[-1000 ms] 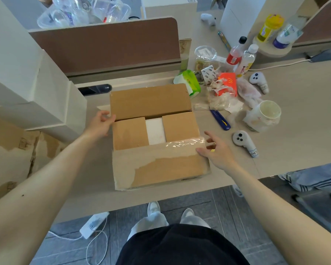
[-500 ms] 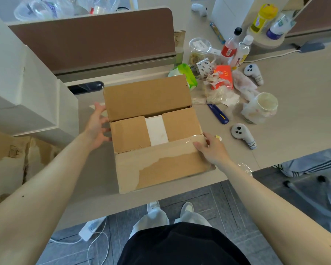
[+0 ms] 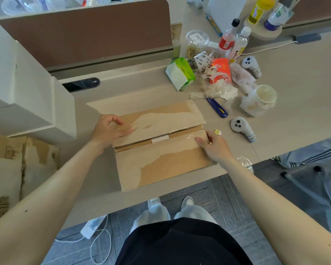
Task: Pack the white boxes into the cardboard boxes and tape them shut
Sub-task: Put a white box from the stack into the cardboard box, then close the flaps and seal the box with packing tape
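A cardboard box lies on the desk in front of me with both long flaps folded nearly flat. A narrow gap stays between them, and a strip of the white box shows through it. My left hand presses down on the far flap at its left end, fingers loosely curled. My right hand rests on the right end of the near flap, fingers flat on the cardboard. Old clear tape clings to the flap edges.
A blue box cutter and a white controller lie right of the box, with a paper cup, snack wrappers and bottles behind. Large white boxes stand at the left. The desk edge runs just under the box.
The far flap, upright a second ago, has been folded down by my left hand. My right hand has brought the near flap up and over, so the white box is almost covered.
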